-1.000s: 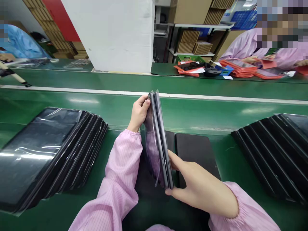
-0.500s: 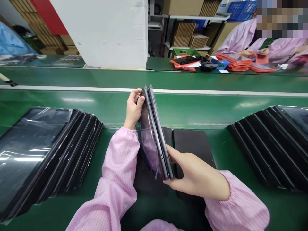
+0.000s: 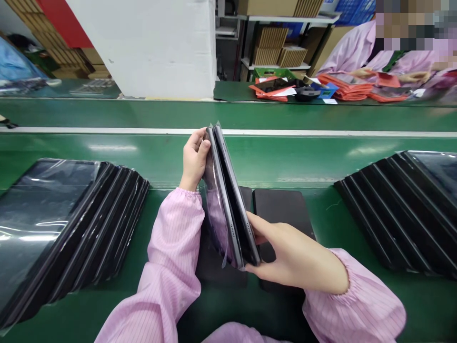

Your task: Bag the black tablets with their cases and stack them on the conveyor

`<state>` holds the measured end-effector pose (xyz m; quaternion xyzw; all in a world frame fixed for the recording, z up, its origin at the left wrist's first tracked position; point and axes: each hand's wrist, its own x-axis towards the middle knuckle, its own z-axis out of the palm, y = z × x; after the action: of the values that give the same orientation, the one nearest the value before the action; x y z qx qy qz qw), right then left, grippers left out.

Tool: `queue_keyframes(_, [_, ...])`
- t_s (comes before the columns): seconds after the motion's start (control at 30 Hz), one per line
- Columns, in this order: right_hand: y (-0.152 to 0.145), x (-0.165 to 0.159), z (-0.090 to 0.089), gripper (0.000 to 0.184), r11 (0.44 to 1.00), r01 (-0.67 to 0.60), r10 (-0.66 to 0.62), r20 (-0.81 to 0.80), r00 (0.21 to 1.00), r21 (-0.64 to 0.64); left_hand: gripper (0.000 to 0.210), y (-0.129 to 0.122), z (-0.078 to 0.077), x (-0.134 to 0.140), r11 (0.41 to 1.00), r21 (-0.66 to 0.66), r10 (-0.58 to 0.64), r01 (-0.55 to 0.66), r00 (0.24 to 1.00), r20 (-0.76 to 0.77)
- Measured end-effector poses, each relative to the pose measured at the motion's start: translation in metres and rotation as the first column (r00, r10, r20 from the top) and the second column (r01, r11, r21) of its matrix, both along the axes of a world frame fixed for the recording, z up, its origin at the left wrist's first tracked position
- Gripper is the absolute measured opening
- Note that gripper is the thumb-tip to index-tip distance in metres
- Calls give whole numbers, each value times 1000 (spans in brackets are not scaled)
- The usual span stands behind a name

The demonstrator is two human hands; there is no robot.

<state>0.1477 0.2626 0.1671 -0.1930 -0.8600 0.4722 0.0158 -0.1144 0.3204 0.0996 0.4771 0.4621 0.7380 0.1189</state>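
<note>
Two thin tablets are held on edge in front of me, tilted, with a narrow gap between them that widens toward the near end. My left hand (image 3: 194, 159) grips the far upper end of the left tablet (image 3: 217, 205), whose screen side carries clear film. Around the near end of the right tablet (image 3: 238, 200) my right hand (image 3: 282, 247) is closed, its thumb low beside the near corner. Beneath them two flat black slabs, the right slab (image 3: 282, 209) and the partly covered left slab (image 3: 223, 271), lie on the green bench.
A fanned stack of film-covered tablets (image 3: 71, 214) lies at left, another tablet stack (image 3: 400, 209) at right. Across the green bench (image 3: 171, 155) runs a white strip (image 3: 285, 133). Beyond stand a white pillar (image 3: 150, 47), orange pouches (image 3: 342, 85) and a co-worker in a pink sleeve (image 3: 352, 47).
The two tablets have parted at their near ends, opening a gap between them. My right hand has shifted slightly right with the right tablet. The whole view has moved a little.
</note>
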Motion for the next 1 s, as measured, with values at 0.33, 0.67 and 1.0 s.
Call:
queue_keyframes(0.33, [1, -2, 0, 85, 998, -24, 25, 10, 1000, -53, 58, 1, 0, 0, 999, -16, 48, -50, 994, -101])
queue_keyframes(0.67, [2, -7, -8, 89, 979, -72, 47, -136, 990, -191, 63, 6, -9, -3, 1000, -7, -20, 20, 999, 44])
queue_keyframes(1.0, [-13, -17, -12, 63, 955, 51, -83, -99, 992, -293, 70, 9, -13, -5, 999, 2, -40, 40, 996, 81])
